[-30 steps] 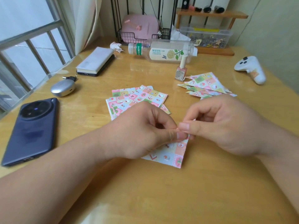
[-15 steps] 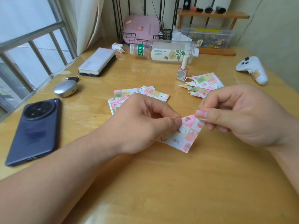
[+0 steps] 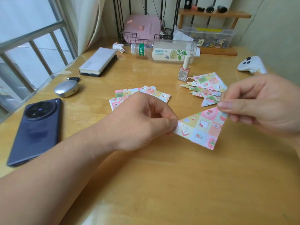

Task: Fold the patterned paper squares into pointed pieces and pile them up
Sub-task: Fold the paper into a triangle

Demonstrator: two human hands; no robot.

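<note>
A patterned paper piece (image 3: 203, 127), folded into a triangle, hangs just above the wooden table (image 3: 162, 176). My left hand (image 3: 142, 122) pinches its left point between thumb and fingers. My right hand (image 3: 263, 103) pinches its upper right corner. Behind my left hand lies a fan of flat patterned squares (image 3: 146, 93), partly hidden by the hand. To the right, behind the held piece, sits a pile of folded pointed pieces (image 3: 206, 86).
A dark phone (image 3: 35, 130) and a silver earbud case (image 3: 66, 88) lie at the left. A nail polish bottle (image 3: 184, 70), a lying plastic bottle (image 3: 165, 51), a power bank (image 3: 99, 61) and a white controller (image 3: 250, 64) stand further back.
My hands have moved apart and lifted the paper, spreading it out as a triangle. My right hand has shifted right, toward the pile of folded pieces.
</note>
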